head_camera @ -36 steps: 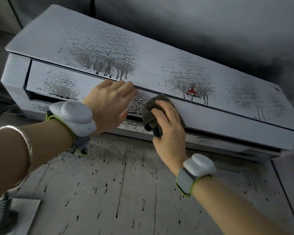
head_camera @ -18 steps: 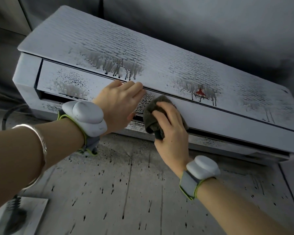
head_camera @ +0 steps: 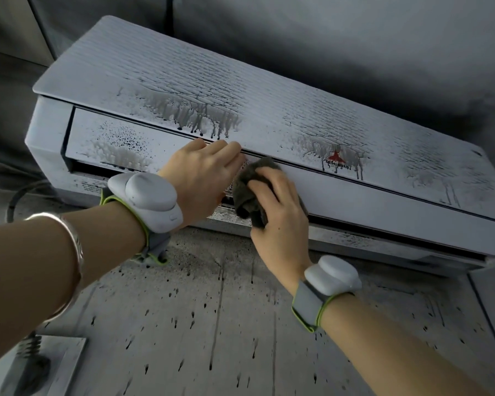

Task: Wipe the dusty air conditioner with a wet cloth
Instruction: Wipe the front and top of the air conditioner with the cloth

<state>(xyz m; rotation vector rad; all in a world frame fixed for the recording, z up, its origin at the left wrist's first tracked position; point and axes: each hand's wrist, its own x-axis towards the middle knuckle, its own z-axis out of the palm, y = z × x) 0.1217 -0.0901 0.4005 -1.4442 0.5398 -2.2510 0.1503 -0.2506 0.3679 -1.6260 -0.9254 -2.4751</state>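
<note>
Head view, looking down past both forearms: the right hand [head_camera: 277, 212] grips a bunched dark grey cloth [head_camera: 247, 192], with its fingers curled over the top of the wad and pressing it against the lower front flap of the air conditioner [head_camera: 297, 115]. Just beside it, the left hand [head_camera: 203, 178] lies on the same flap with its fingers laid fairly straight and close together, the fingertips reaching the dark seam under the upper panel; it grasps nothing, and its edge sits right next to the cloth. Each wrist carries a pale grey pod on a grey strap edged in lime green, the left wrist device [head_camera: 146, 198] and the right wrist device [head_camera: 330, 277]. A silver bangle [head_camera: 69, 252] circles the left forearm further back. The air conditioner is a long white wall unit, seen at a slant, with dark speckles and grey run-marks across its ribbed upper panel and on the flap to the left of the hands. A small red logo [head_camera: 337, 160] with smeared lettering sits on the upper panel to the right of the cloth. Below the unit, the wall panel [head_camera: 212, 324] is spotted with dark drips. A dark cable [head_camera: 17, 195] loops out at the left of the unit, and a plug sits in a wall socket [head_camera: 37, 364] at the lower left corner.
</note>
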